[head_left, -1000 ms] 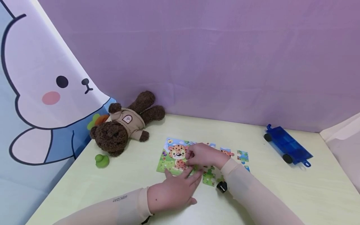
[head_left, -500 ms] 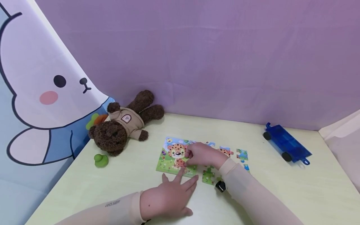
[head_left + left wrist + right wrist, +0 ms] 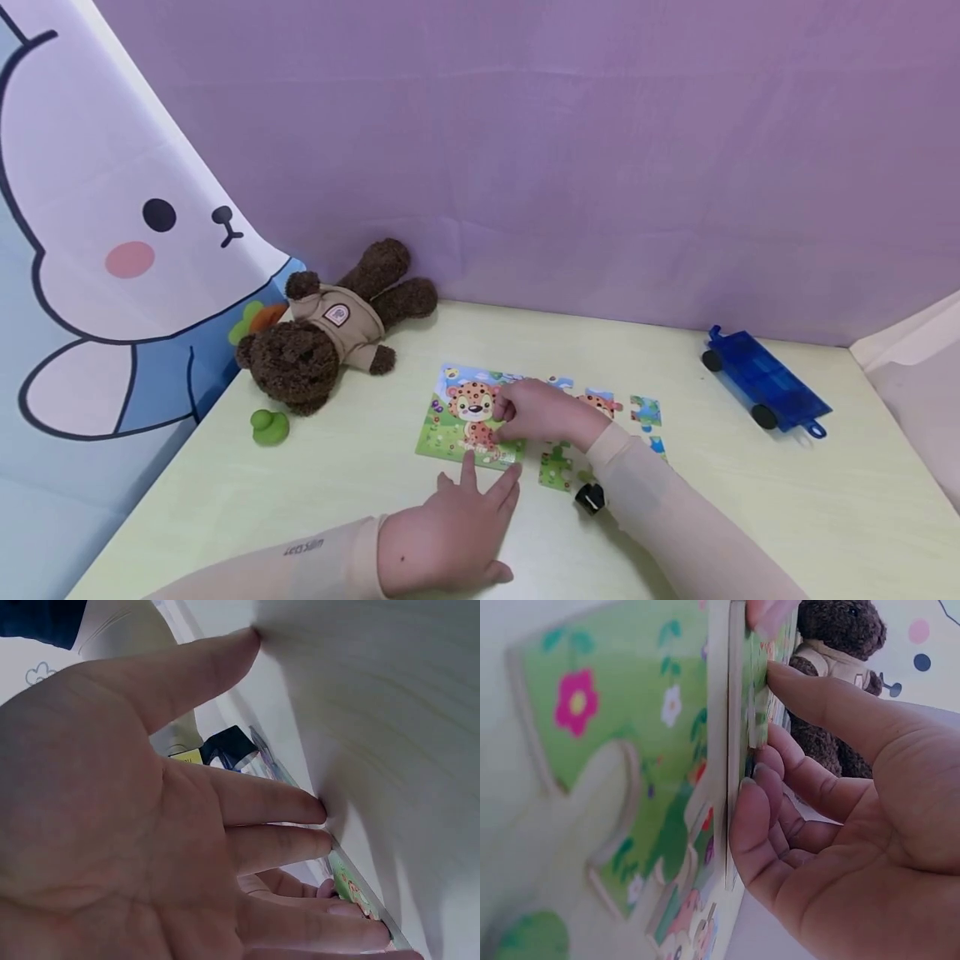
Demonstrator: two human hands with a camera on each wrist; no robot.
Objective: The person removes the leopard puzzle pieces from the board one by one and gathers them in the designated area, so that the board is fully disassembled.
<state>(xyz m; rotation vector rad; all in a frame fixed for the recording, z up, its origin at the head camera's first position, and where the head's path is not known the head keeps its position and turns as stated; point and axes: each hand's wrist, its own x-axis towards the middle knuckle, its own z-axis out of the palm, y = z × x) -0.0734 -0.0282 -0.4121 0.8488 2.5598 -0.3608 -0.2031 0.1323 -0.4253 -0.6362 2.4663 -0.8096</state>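
A leopard jigsaw puzzle (image 3: 438, 437) lies on the table in the head view. My right hand (image 3: 546, 412) is over its right part, fingers curled. In the right wrist view, the thumb and fingers pinch a small green puzzle piece (image 3: 759, 712) at the puzzle; the hand hides part of it. My left hand (image 3: 453, 529) lies just below the near edge, fingers spread straight, fingertips on the table by the puzzle's rim. Right of the puzzle are several loose puzzle pieces (image 3: 555, 472), some partly behind the right wrist.
A brown teddy bear (image 3: 294, 367) lies at the back left, with a green toy duck (image 3: 270, 427) in front of it. A blue toy wagon (image 3: 768, 379) stands at the right. Purple cloth (image 3: 570, 167) hangs behind the table.
My left hand has drawn back from the puzzle's lower edge toward me, uncovering its bottom strip, and its fingers have spread. The right hand stays in nearly the same place.
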